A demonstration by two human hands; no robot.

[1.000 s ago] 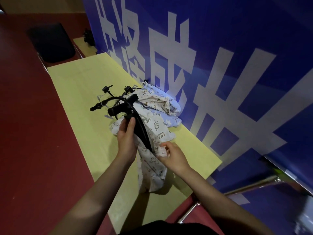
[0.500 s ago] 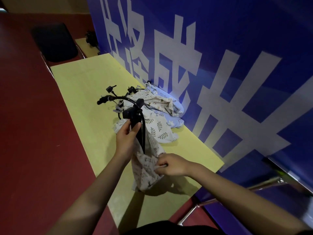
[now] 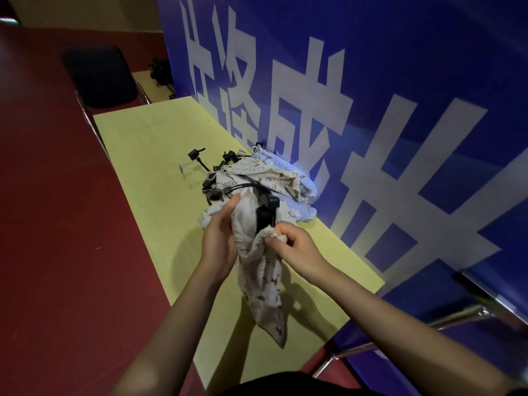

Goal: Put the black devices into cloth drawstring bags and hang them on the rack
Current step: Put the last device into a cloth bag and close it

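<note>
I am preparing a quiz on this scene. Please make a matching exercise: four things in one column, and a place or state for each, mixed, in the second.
Things:
1. left hand
2. right hand
3. black device
4. black chair

Places or states:
A. pinches the bag's near rim
B. stands beyond the table's far end
C. grips the bag's left side
D. half inside the held cloth bag

Pairs: 1-C, 2-A, 3-D, 4-B

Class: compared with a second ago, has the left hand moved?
Yes. The left hand has let go of the black device and now grips the cloth bag rim.
</note>
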